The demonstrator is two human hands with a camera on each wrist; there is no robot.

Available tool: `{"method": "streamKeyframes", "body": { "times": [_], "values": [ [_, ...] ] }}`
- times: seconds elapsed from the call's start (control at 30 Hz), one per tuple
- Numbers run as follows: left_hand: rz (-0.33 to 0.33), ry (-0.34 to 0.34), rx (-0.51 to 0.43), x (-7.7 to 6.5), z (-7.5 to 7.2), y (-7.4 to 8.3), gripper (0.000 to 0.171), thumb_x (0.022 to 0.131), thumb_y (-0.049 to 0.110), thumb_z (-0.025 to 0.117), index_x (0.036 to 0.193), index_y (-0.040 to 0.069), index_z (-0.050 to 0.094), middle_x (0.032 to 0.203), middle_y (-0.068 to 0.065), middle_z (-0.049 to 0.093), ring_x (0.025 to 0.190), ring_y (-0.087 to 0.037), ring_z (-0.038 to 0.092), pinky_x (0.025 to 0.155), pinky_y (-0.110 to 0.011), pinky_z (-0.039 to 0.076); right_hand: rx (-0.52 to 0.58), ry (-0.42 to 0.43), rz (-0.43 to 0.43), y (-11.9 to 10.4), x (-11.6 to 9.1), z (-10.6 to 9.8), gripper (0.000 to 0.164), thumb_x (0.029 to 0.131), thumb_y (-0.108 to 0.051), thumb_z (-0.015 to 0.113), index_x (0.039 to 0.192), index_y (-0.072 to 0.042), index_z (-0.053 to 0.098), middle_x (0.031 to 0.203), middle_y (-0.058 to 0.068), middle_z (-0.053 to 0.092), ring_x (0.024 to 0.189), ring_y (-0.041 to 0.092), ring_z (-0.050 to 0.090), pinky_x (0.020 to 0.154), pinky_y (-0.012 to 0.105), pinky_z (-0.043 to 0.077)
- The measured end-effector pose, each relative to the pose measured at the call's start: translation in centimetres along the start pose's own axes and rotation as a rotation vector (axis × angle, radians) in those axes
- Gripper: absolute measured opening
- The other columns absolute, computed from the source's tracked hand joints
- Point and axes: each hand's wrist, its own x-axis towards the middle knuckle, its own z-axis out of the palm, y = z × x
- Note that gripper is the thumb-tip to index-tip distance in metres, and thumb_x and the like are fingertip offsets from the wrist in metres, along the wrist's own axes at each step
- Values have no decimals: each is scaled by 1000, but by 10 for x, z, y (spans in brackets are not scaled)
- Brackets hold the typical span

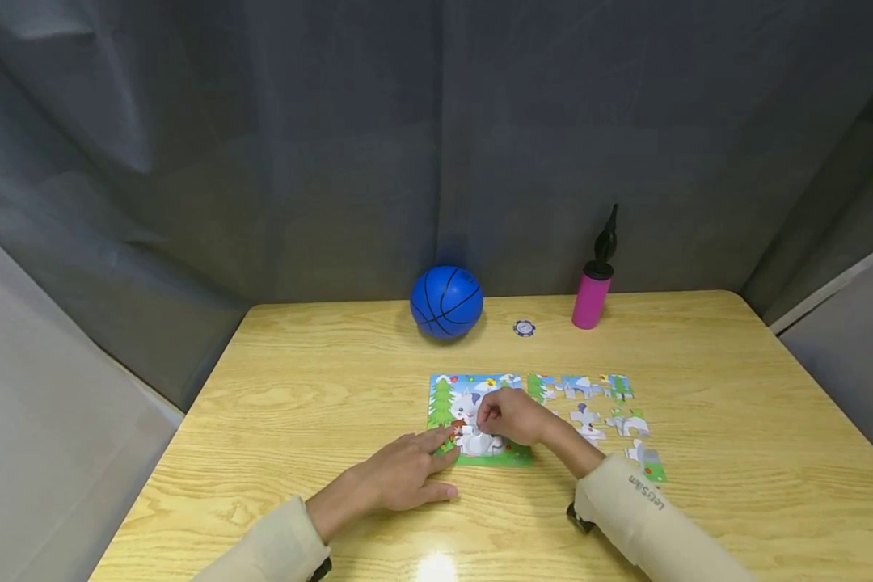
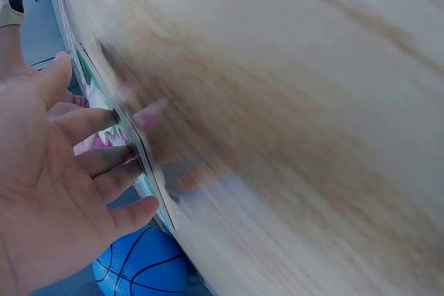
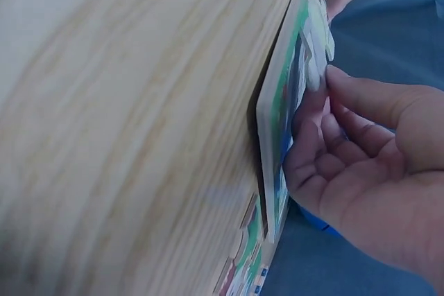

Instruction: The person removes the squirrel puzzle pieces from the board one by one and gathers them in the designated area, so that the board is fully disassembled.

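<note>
A picture puzzle board (image 1: 444, 396) with a white cartoon animal, green trees and a green lower border lies flat on the table. Over its middle, my right hand (image 1: 512, 416) pinches a pale puzzle piece (image 3: 318, 43) between thumb and index finger, the piece tilted up against the picture in the right wrist view. My left hand (image 1: 400, 473) has its fingers spread, the fingertips resting on the board's lower left part. To the right of the board lie several loose puzzle pieces (image 1: 580, 388), partly hidden by my right forearm.
A blue basketball (image 1: 447, 302) stands at the table's back edge. Right of it are a poker chip (image 1: 525, 328) and a pink hand pump (image 1: 592, 301) with a black top. Behind the wooden table (image 1: 320, 380) hangs a dark curtain (image 1: 349, 162).
</note>
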Motion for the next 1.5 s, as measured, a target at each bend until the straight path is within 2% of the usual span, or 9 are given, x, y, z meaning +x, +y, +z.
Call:
{"method": "streamKeyframes", "body": {
  "times": [0.3,0.6,0.83,1.03,1.33,1.5],
  "values": [
    [10,3,1,1,0,0,63,96,54,41,144,13,41,156,-13,26,144,-27,27,115,-43,30,106,-24,-17,4,-10,-14,5,89,-4,62,88,0,65,76,6,61,66,11,51,59,23,45],
    [6,5,-3,0,0,0,64,96,55,41,144,13,41,156,-11,27,144,-26,27,115,-43,30,91,-16,-18,17,-30,-36,6,92,-3,58,91,0,63,81,8,63,70,17,55,64,28,50],
    [4,-3,-19,1,-1,1,64,96,55,41,144,13,41,156,-11,27,144,-26,26,115,-44,30,120,-42,-5,30,-50,-53,8,93,-4,57,93,3,62,79,10,61,65,17,51,56,27,46],
    [1,-4,-6,2,0,2,64,96,55,41,144,13,41,155,-12,28,144,-26,27,115,-42,29,111,-45,13,44,-65,-65,8,93,-3,55,93,2,62,83,9,62,70,17,53,62,29,49],
    [-4,-12,1,2,-1,1,65,96,56,39,144,13,41,155,-12,28,145,-25,26,116,-41,28,110,-93,64,58,-82,-76,11,89,3,51,90,3,62,85,8,62,70,13,51,60,26,47],
    [6,-11,2,2,-1,1,65,96,56,38,144,12,41,154,-12,30,145,-25,26,116,-41,28,112,-111,62,63,-89,-76,9,88,4,53,87,3,62,84,9,62,69,13,51,59,24,46]
  ]
}}
